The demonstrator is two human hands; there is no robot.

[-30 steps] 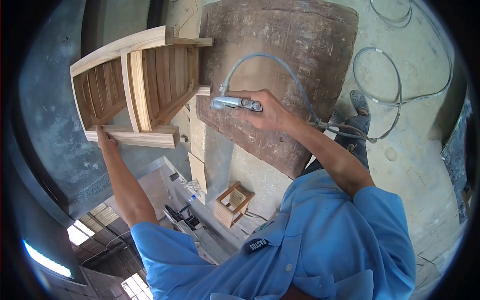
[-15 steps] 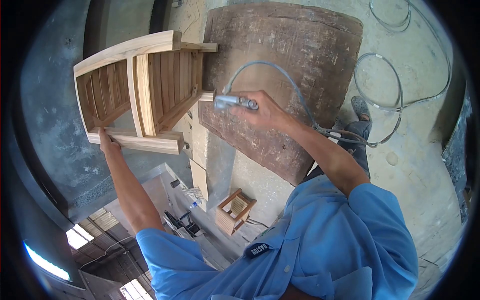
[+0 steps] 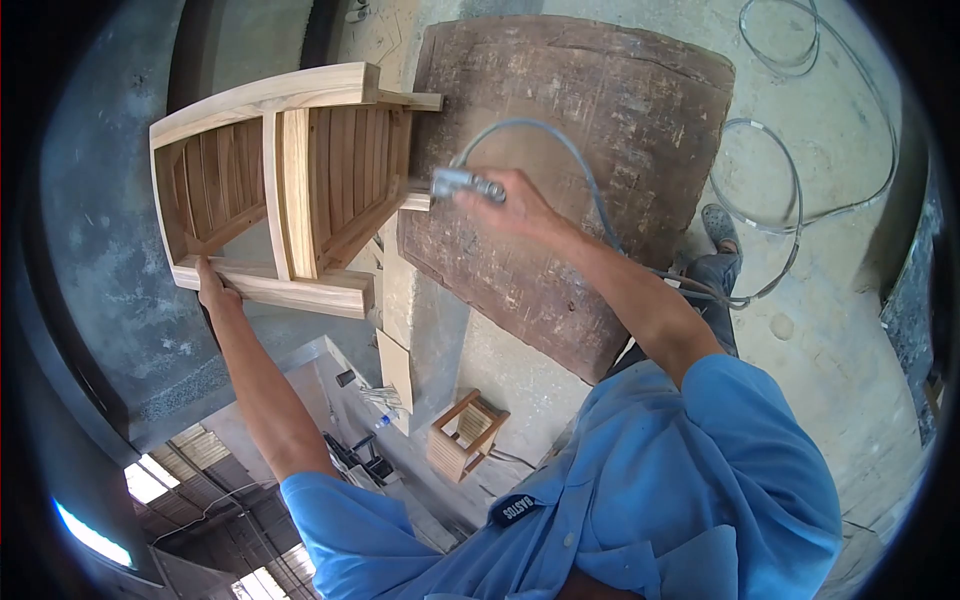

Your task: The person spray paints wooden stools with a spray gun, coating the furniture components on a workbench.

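Observation:
My left hand (image 3: 215,287) is closed round the near rail of a slatted wooden chair frame (image 3: 318,296), toward its left end. The frame is pale, bare wood and lies tipped over, its slats showing inside. My right hand (image 3: 515,203) grips a silver spray gun (image 3: 465,185), slightly blurred, with two round knobs at its rear. The gun's front points left, just beside the end of a chair leg (image 3: 416,201). From the gun a thin blue-grey hose (image 3: 545,126) arcs over and passes behind my right forearm.
A worn brown board (image 3: 560,260) lies beneath the spray gun, with a pale haze over it. More hose (image 3: 795,185) loops on the concrete floor at right, near my shoe (image 3: 719,225). A small slatted wooden stand (image 3: 467,435) and a light panel (image 3: 395,368) are nearer my body.
The view has shifted slightly. My right hand and the spray gun have moved a little upward; my left hand keeps its hold on the chair frame.

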